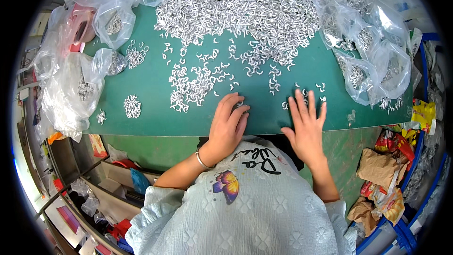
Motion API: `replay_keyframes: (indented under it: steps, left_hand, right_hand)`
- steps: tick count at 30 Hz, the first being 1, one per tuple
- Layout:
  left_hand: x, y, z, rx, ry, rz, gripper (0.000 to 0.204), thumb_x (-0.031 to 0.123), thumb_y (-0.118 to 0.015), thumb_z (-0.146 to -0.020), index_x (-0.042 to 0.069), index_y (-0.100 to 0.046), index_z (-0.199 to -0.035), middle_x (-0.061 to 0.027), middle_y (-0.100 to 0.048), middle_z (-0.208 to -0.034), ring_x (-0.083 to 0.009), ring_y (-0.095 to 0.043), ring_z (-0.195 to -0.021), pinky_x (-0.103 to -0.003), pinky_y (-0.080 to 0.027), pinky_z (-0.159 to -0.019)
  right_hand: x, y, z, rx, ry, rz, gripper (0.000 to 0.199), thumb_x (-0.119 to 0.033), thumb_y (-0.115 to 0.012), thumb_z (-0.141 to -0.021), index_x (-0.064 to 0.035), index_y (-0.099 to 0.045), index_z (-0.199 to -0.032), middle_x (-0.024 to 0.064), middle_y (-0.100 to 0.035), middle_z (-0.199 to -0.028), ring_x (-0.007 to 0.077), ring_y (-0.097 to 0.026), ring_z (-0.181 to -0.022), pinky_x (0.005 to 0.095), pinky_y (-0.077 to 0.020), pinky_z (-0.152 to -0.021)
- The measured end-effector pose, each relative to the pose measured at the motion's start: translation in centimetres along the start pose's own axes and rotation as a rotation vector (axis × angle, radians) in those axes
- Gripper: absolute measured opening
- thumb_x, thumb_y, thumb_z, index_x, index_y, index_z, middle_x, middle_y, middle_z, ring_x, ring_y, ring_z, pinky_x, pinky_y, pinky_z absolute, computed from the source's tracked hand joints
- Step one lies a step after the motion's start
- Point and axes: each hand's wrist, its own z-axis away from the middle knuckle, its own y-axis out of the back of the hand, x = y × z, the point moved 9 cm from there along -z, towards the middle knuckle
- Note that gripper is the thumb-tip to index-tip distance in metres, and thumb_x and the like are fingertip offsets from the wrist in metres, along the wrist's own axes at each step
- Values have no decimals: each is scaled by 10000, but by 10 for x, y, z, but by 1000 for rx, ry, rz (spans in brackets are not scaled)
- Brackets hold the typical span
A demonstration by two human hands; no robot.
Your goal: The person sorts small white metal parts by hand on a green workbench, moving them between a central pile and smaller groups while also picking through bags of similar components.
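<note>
Left hand [230, 119] half-curled, can't tell if pinching; right hand [306, 125] spread among curved silvery pieces [285, 106]; loose cluster [193, 87] lies ahead-left of left hand, big heap [245, 7] beyond both.

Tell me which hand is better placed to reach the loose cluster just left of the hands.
Probably the left hand: it is close to the cluster, while the right hand lies farther off, by other pieces.
</note>
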Motion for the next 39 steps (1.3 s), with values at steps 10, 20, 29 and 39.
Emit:
replay_keyframes:
  steps: [10, 20, 29, 39]
  left_hand:
    - [24, -21, -13, -71, -105, -27, 346, 28, -716, -761, 54, -629, -1095, -92, -576, -1177, -290, -548, -1078, -410, -397, -879]
    - [30, -49, -29, -161, -101, -106, 326, 126, -738, -776, 65, -607, -1068, -69, -545, -1021, -248, -516, -941, -383, -344, -792]
    - [17, -36, -26, -127, -25, -51, 260, 98, -745, -762, 67, -588, -966, -56, -559, -986, -245, -526, -933, -374, -342, -786]
    - [13, -20, -24, -54, 10, 3, 169, -7, -677, -791, 59, -613, -933, -51, -601, -939, -235, -555, -871, -372, -353, -797]
  right_hand:
    - [15, -2, 8, 74, -48, -73, 621, -224, -615, -875, -9, -406, -1419, 111, -327, -1531, 335, -240, -1439, 632, -112, -1116]
    - [12, -9, 18, 2, -97, -68, 586, -203, -599, -880, -2, -425, -1403, 112, -321, -1536, 356, -219, -1445, 650, -91, -1104]
    - [10, -9, 26, 90, -89, -121, 609, -204, -631, -853, -3, -436, -1394, 121, -342, -1521, 364, -232, -1439, 662, -78, -1094]
    - [1, -11, 26, 108, -56, -88, 717, -308, -715, -784, -69, -446, -1403, 138, -286, -1542, 420, -197, -1432, 697, -116, -1062]
